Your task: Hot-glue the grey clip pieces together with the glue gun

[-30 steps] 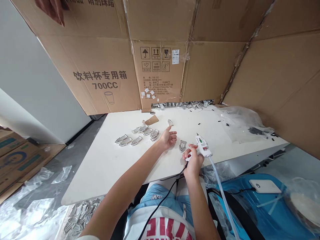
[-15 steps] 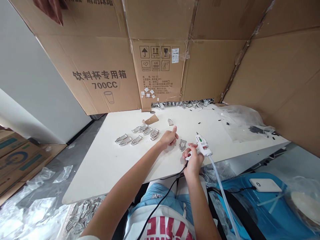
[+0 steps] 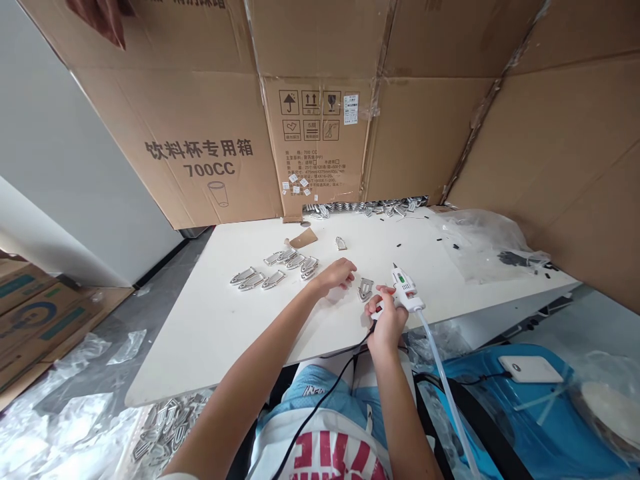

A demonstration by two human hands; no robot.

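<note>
My right hand (image 3: 387,317) is wrapped round the handle of a white glue gun (image 3: 406,291), its nozzle pointing up and away and a clear glue stick trailing from its back. Just left of the gun, a silver metal buckle piece (image 3: 365,289) lies on the white table. My left hand (image 3: 339,275) hovers or rests left of that piece, fingers bent; whether anything is between them is too small to tell. A single silver piece (image 3: 341,243) lies beyond my left hand. Several more silver pieces (image 3: 295,259) lie grouped to the left.
Cardboard walls (image 3: 320,147) stand behind the white table (image 3: 200,333). Many silver pieces (image 3: 350,208) line its back edge. A plastic bag (image 3: 485,240) and small black bits lie right. A blue stool (image 3: 565,427) holds a white power bank (image 3: 531,370). A brown cardboard scrap (image 3: 303,239) lies behind the pieces.
My left hand has shifted slightly left, and its raised thumb has come down with the fingers bending over. My right hand and the glue gun have hardly moved.
</note>
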